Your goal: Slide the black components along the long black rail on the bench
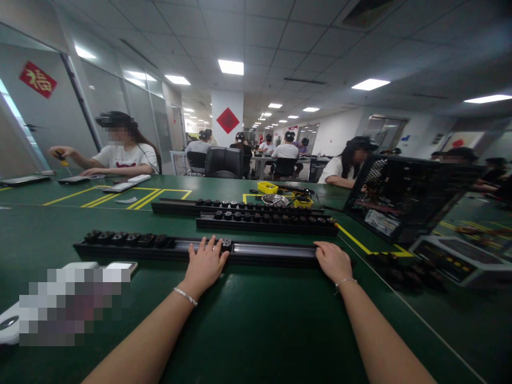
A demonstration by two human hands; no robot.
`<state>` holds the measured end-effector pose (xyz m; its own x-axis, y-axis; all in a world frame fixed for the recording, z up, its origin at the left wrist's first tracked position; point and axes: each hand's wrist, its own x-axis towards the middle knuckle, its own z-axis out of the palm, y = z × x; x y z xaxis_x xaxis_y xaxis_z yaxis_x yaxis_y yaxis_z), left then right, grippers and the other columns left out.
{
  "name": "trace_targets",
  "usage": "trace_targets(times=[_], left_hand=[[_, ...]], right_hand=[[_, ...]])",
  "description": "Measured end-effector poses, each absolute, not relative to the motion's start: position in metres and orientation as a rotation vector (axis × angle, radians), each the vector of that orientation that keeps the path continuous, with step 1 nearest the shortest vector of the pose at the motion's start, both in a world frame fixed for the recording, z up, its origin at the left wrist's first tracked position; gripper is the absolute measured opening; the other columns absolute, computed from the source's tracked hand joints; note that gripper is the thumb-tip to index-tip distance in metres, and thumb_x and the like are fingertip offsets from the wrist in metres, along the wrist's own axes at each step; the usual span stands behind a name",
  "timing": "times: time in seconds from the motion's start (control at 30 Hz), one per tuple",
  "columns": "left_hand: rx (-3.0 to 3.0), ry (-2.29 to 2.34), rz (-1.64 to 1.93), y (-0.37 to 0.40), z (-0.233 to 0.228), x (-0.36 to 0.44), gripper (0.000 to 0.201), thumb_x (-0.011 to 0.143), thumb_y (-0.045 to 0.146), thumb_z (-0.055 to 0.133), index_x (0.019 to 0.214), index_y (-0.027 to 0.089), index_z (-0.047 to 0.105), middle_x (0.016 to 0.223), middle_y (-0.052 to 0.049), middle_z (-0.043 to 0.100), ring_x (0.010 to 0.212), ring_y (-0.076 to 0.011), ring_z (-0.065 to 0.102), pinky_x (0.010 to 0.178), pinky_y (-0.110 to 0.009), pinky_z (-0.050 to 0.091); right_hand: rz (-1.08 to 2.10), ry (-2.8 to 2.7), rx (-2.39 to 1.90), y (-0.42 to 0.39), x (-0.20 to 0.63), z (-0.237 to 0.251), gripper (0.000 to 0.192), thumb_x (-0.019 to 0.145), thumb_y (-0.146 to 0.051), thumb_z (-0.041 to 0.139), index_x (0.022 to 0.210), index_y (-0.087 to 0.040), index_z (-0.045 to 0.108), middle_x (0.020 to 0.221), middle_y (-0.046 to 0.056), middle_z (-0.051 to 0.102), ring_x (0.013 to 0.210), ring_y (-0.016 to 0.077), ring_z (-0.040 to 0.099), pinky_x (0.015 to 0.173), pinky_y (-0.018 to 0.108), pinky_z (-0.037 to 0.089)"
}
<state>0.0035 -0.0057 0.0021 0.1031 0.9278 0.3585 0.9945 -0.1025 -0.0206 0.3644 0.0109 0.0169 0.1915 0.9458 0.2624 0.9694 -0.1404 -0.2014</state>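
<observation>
A long black rail [272, 252] lies across the green table [248, 325] in front of me, with several black round pieces [124, 238] seated along its left part. My left hand [205, 263] rests fingers spread on the middle of the rail, touching one black piece at its fingertips. My right hand [333, 260] grips the rail's right end. Both wrists wear thin bracelets.
Two more black rails [264, 221] with round pieces lie behind. A yellow bin [268, 187] and a metal bowl [274, 200] sit farther back. An open black computer case [404, 197] stands at right. A white device [82, 265] lies at left. Other people sit around the tables.
</observation>
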Motion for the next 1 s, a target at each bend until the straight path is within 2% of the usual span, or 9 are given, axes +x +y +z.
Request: trace_targets(times=[0.3,0.77,1.0], left_hand=[[-2.156,-1.865,-0.378,-0.0059,-0.0010,0.0078,0.053,0.093,0.038,0.021,0.130,0.013,0.049,0.140,-0.013,0.045,0.131,-0.0334,0.036,0.103,-0.065,0.025],[-2.189,-1.844,-0.389,-0.0052,-0.0032,0.0053,0.054,0.092,0.046,0.024,0.133,0.019,0.047,0.143,-0.011,0.042,0.132,-0.0341,0.034,0.103,-0.066,0.022],[-2.201,-1.861,-0.359,-0.0067,0.0000,0.0049,0.055,0.089,0.049,0.033,0.134,0.020,0.045,0.144,-0.012,0.041,0.133,-0.0349,0.032,0.103,-0.066,0.021]], right_hand=[[-0.098,-1.810,-2.148,0.0105,0.3644,0.0170,0.048,0.087,-0.033,0.025,0.119,-0.023,0.060,0.127,0.002,0.057,0.120,0.0210,0.046,0.098,0.042,0.036],[-0.082,-1.818,-2.146,0.0104,0.3643,0.0172,0.049,0.088,-0.034,0.024,0.119,-0.023,0.060,0.128,0.003,0.057,0.120,0.0212,0.046,0.098,0.042,0.036],[-0.122,-1.818,-2.146,0.0110,0.3641,0.0163,0.047,0.087,-0.031,0.026,0.117,-0.024,0.061,0.126,0.003,0.058,0.119,0.0212,0.047,0.097,0.042,0.037]])
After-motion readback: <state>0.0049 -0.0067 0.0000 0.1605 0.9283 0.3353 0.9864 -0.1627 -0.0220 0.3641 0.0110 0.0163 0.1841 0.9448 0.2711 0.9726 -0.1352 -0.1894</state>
